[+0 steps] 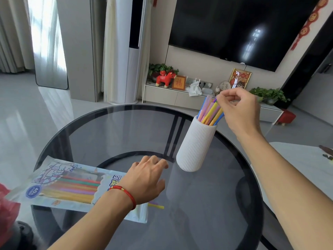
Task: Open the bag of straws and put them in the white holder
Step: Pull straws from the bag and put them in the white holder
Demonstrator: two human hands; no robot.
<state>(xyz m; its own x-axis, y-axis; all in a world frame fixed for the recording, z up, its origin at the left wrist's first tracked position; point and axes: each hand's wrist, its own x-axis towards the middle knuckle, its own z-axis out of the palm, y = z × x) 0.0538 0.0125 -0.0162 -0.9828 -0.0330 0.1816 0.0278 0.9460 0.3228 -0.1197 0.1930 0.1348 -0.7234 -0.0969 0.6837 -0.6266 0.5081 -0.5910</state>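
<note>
A white ribbed holder (195,147) stands on the round glass table (111,127), right of centre. Several coloured straws (210,112) stick out of its top, leaning right. My right hand (237,109) is above the holder, its fingertips pinching the upper ends of the straws. The straw bag (59,184) lies flat at the table's left front, with several coloured straws still inside and a yellow straw tip (158,206) poking out of its open right end. My left hand (146,179) rests over the bag's right end, fingers spread and relaxed, with a red cord on the wrist.
A red plastic bag (7,206) sits at the left edge. A white table (306,163) with small dark items lies to the right. Beyond the glass table are a low TV cabinet (162,95) with ornaments and a wall television.
</note>
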